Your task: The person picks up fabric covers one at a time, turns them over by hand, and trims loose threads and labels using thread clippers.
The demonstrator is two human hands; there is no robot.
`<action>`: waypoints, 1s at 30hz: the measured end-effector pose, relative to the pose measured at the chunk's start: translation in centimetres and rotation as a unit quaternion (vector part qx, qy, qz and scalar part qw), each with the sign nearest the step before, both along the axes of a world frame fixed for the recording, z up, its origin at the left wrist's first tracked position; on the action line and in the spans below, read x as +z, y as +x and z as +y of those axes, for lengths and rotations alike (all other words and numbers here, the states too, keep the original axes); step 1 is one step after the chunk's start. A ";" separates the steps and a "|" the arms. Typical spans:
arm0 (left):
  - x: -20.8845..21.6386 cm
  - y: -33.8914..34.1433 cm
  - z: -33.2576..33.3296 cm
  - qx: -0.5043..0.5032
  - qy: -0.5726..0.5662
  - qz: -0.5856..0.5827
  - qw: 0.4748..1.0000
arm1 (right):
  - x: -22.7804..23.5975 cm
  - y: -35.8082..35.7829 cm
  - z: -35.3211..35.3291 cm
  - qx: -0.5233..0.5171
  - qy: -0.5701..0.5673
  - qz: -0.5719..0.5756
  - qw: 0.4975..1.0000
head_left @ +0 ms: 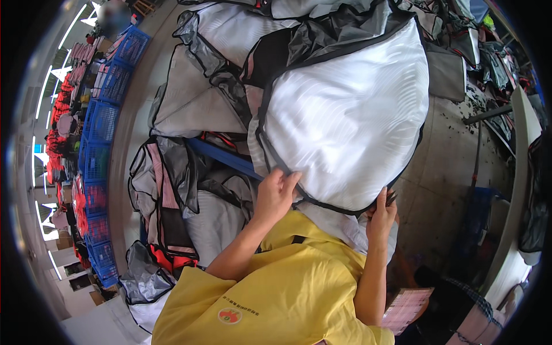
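Observation:
A large piece of sewn white fabric with a wavy sheen and black binding lies spread in front of me. My left hand pinches its black-bound edge at the lower left. At the lower right edge is my right hand, its fingers closed around a small dark pointed tool. The thumb is up against the binding; whether the fingers also grip the cloth is hidden. Behind the white panel, grey lining is bunched up.
More grey and white sewn pieces are heaped to the left and far side, over a blue bar. Blue plastic crates line the left. A pale board edge and dark scraps are on the right. A chequered card lies by my right arm.

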State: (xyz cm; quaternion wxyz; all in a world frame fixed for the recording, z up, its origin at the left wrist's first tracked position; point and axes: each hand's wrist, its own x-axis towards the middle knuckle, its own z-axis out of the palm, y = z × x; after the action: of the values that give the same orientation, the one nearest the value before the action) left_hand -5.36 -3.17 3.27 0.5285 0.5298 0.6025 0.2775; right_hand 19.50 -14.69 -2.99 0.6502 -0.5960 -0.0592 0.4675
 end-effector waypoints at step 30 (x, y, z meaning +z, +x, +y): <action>-1.7 0.1 2.9 -0.052 -0.048 -0.132 0.989 | 5.7 -9.8 4.4 0.199 0.037 -0.538 0.818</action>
State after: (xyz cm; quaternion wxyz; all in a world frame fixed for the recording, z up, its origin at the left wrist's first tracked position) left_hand -5.28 -0.22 1.58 0.6420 0.4931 0.5115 0.2881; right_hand 9.73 -10.31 2.71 0.4291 -0.7032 -0.5344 0.1895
